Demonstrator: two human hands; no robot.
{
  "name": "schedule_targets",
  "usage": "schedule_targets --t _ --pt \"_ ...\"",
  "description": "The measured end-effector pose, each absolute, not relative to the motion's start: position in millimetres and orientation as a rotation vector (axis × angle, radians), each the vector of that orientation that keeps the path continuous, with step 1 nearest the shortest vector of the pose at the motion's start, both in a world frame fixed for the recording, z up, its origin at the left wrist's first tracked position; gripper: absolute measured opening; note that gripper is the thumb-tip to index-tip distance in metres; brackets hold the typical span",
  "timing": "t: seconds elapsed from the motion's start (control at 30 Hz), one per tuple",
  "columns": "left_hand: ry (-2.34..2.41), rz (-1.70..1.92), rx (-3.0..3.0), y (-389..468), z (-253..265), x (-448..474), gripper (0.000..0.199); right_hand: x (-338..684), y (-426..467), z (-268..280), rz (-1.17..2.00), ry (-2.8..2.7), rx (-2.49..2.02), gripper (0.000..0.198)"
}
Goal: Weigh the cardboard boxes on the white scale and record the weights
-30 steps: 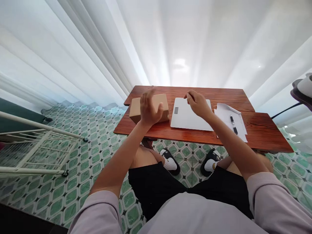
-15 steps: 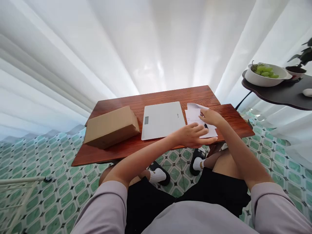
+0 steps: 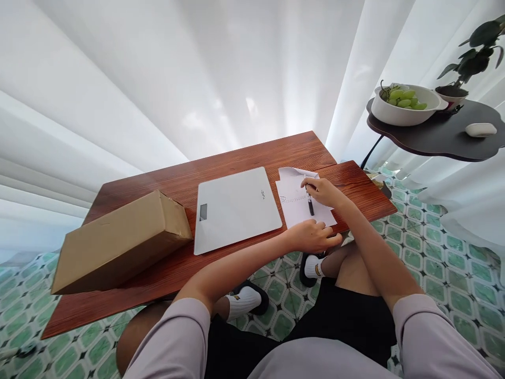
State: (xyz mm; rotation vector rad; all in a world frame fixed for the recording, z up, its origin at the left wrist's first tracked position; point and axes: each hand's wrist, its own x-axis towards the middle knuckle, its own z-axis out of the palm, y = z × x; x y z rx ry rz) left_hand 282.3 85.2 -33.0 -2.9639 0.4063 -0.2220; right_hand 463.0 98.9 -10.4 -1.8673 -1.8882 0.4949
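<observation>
My right hand (image 3: 321, 190) is over the white paper (image 3: 290, 202), its fingers pinched on a marker pen (image 3: 311, 206). The pen's dark end points toward me; its pale end sticks up past my fingertips. Handwriting runs across the sheet, and the paper's far edge is curled or folded. At the near edge of the paper lies my left hand (image 3: 313, 236), fingers loosely stretched and slightly bent, holding nothing. Left of the paper is a flat white scale (image 3: 239, 210) with a small grey display.
A closed cardboard box (image 3: 118, 239) stands on the left of the wooden table (image 3: 213, 167). To the right, a dark side table (image 3: 434, 134) carries a white bowl (image 3: 394, 116) of green grapes (image 3: 404, 99), a potted plant (image 3: 469, 63) and a white object (image 3: 480, 130).
The view has shifted, bringing the box and scale nearer. My left hand has drawn back toward the paper's near edge, uncovering the pen. My right hand stays at the pen.
</observation>
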Motion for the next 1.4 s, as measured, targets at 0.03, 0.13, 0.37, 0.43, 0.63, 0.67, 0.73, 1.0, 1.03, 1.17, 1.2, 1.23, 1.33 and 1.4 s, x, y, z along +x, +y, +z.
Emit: schedule_targets --t 0.03,0.13,0.37,0.43,0.63,0.67,0.73,1.0,1.03,1.17,1.2,1.23,1.33,1.4 --pt "0.386 -0.221 -2.976 84.7 -34.3 282.6 0.033 468.4 99.0 -12.3 0.541 -1.814 -1.762 0.028" --pt "0.332 -0.207 -3.016 83.5 -35.6 282.0 0.028 483.4 98.8 -19.7 0.560 -1.685 -1.551 0.024" --pt "0.207 -0.155 -3.093 81.9 -29.4 280.8 0.022 487.2 98.4 -22.8 0.175 -1.594 -1.549 0.026" --pt "0.190 -0.154 -3.108 82.0 -29.0 281.3 0.025 481.0 98.6 -21.3 0.336 -1.498 -1.487 0.034" --pt "0.174 -0.135 -3.148 82.6 -29.5 282.3 0.024 468.3 100.8 -24.3 0.911 -1.335 -1.370 0.025" --pt "0.174 -0.137 -3.157 82.7 -29.7 282.3 0.022 467.4 101.2 -25.9 0.892 -1.344 -1.396 0.026" --pt "0.173 -0.153 -3.172 82.8 -30.5 282.4 0.021 466.2 101.6 -29.3 0.819 -1.341 -1.455 0.037" --pt "0.122 -0.164 -3.233 84.2 -36.8 283.9 0.028 462.8 98.2 -34.8 0.848 -1.336 -1.602 0.039" --pt "0.116 -0.157 -3.239 84.4 -36.9 284.2 0.027 462.7 98.1 -34.9 0.807 -1.375 -1.612 0.039" --pt "0.106 -0.167 -3.249 84.6 -37.0 284.7 0.025 463.4 99.5 -36.6 0.710 -1.449 -1.644 0.036" --pt "0.106 -0.177 -3.252 84.5 -37.2 284.7 0.025 463.5 100.0 -37.1 0.718 -1.444 -1.655 0.035" --pt "0.105 -0.188 -3.254 84.5 -37.4 284.6 0.025 463.6 100.4 -37.5 0.732 -1.439 -1.667 0.035" --pt "0.101 -0.198 -3.257 84.4 -37.9 284.1 0.026 462.9 101.0 -37.4 0.738 -1.457 -1.699 0.034" --pt "0.100 -0.190 -3.260 84.4 -37.6 283.8 0.027 462.0 101.1 -36.4 0.700 -1.486 -1.704 0.034"
